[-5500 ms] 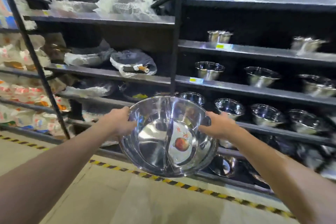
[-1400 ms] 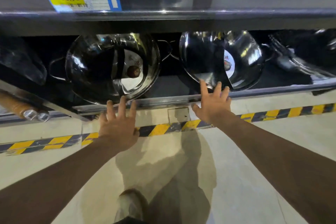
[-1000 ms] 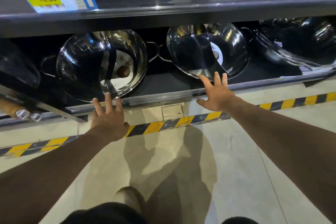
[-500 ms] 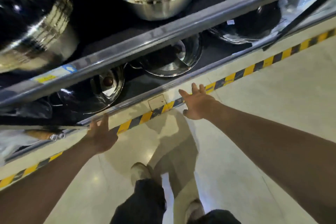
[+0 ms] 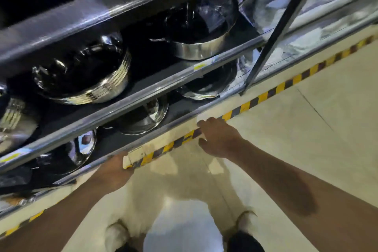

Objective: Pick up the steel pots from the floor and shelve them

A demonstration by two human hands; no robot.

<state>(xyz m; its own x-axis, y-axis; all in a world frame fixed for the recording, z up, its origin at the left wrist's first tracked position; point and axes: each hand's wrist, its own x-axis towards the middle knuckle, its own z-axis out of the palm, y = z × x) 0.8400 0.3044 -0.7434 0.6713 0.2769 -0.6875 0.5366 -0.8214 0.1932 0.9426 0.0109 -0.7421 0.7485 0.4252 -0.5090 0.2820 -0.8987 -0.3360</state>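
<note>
On the bottom shelf [image 5: 143,141], three shiny steel pots sit in a row: one at the left [image 5: 79,149], one in the middle [image 5: 143,118] and one further right [image 5: 206,86]. Above them, on the next shelf [image 5: 126,96], stand bigger pots, one with ridged sides [image 5: 86,75] and one with smooth sides [image 5: 196,32]. Both hands are out in front of the shelves and hold nothing. Left hand [image 5: 112,172] is low by the bottom shelf's front edge, but its fingers are hidden behind the edge, so its grip cannot be told. Right hand [image 5: 218,137] has its fingers loose and a little bent, near the yellow and black tape [image 5: 266,94] on the pale floor [image 5: 306,139]. Two shoes [image 5: 116,233] show at the bottom. Everything is a bit blurry.
</note>
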